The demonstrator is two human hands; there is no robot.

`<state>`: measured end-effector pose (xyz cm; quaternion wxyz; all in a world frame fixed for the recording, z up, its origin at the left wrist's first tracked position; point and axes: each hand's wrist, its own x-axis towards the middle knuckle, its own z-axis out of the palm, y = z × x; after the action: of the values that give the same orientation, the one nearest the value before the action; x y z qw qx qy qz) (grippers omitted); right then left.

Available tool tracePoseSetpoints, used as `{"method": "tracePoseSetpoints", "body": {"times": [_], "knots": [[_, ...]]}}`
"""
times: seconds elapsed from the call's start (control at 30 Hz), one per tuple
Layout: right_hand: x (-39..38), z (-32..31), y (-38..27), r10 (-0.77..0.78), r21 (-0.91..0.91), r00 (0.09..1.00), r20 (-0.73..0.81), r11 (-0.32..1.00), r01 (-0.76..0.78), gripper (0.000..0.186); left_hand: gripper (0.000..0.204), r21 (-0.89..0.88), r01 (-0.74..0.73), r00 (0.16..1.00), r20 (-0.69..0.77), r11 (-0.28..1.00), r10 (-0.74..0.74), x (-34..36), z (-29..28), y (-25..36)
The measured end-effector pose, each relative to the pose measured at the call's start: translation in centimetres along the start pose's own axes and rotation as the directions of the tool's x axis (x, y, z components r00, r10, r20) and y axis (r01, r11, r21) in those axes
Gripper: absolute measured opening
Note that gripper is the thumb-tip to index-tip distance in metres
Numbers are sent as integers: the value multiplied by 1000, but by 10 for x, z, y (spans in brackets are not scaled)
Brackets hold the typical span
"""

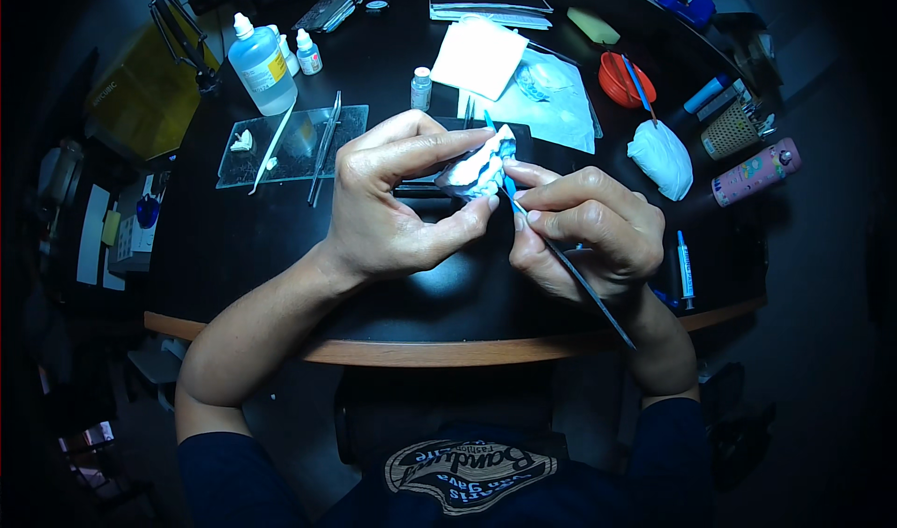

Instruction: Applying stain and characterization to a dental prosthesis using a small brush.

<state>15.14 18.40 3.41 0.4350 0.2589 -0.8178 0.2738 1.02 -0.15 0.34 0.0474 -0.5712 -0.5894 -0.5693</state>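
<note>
Over the middle of the desk, my left hand [402,187] grips a small white, lumpy piece that looks like a dental cast [478,175] between thumb and fingers. Bright light washes out its detail. My right hand [593,229] pinches a thin dark-handled tool [587,290], its tail slanting down to the lower right. The working end meets the right side of the cast, where a blue part [510,193] shows; the exact tip cannot be made out. Left of my hands lies a glass slab [308,145] carrying a white spatula [272,149], metal tweezers [327,145] and small white lumps.
A large clear bottle [264,65] and a small dropper bottle [307,53] stand at back left. A vial [420,89], white pad [479,56] and red bowl [626,80] lie beyond my hands. Rightward are a white bundle [660,160], pink bottle [757,172] and syringe [686,271].
</note>
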Motion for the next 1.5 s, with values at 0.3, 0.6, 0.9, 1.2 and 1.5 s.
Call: {"method": "tracePoseSetpoints", "body": {"times": [0.3, 0.6, 0.9, 1.2, 1.5], "knots": [[1, -4, -4, 10, -10, 998, 62, 1000, -9, 21, 51, -1, -10, 1000, 4, 1000, 10, 1, 0, -1], [0, -3, -1, 11, -3, 1000, -4, 1000, -11, 14, 52, -11, -24, 1000, -14, 1000, 24, 3, 1, 1], [1, -3, -4, 26, 23, 998, 62, 999, -27, 19, 48, -15, -94, 990, -107, 995, 92, 5, 6, -1], [0, -2, 1, -5, 16, 1000, -7, 1000, 5, 14, 52, 29, -50, 998, -30, 998, 51, 4, 2, 0], [0, -2, 1, 2, 14, 1000, 8, 1000, -2, 13, 54, 21, -59, 998, -27, 998, 60, 4, 1, 0]]}}
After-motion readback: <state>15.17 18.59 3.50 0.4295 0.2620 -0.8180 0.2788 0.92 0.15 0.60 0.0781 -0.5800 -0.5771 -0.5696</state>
